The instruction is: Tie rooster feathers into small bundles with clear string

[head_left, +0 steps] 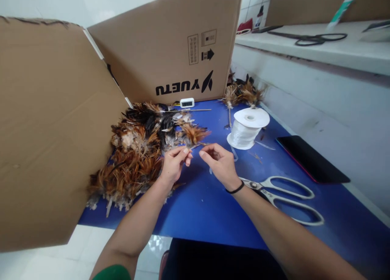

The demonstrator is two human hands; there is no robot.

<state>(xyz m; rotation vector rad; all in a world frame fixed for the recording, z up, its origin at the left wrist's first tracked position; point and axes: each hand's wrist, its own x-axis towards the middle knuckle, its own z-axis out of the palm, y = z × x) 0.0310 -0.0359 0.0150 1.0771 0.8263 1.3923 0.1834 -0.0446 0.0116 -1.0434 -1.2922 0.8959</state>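
Note:
My left hand (pixel 176 163) pinches thumb against fingers above the blue table (pixel 195 215). What lies in the pinch is too small to make out. My right hand (pixel 219 162), a black band at its wrist, is curled close beside it with thumb and fingertips together. Anything between those fingertips is hidden. Just beyond both hands is an orange-brown feather tuft (pixel 195 133), its thin stick running toward the right hand. A large heap of brown and black feathers (pixel 134 162) lies left of my left hand.
White-handled scissors (pixel 286 196) lie partly under my right forearm. Behind the right hand stands a white ribbon spool (pixel 247 129). A phone (pixel 312 158) is at the right edge, a small digital clock (pixel 187 103) at the back. Cardboard (pixel 164 40) walls the back and left.

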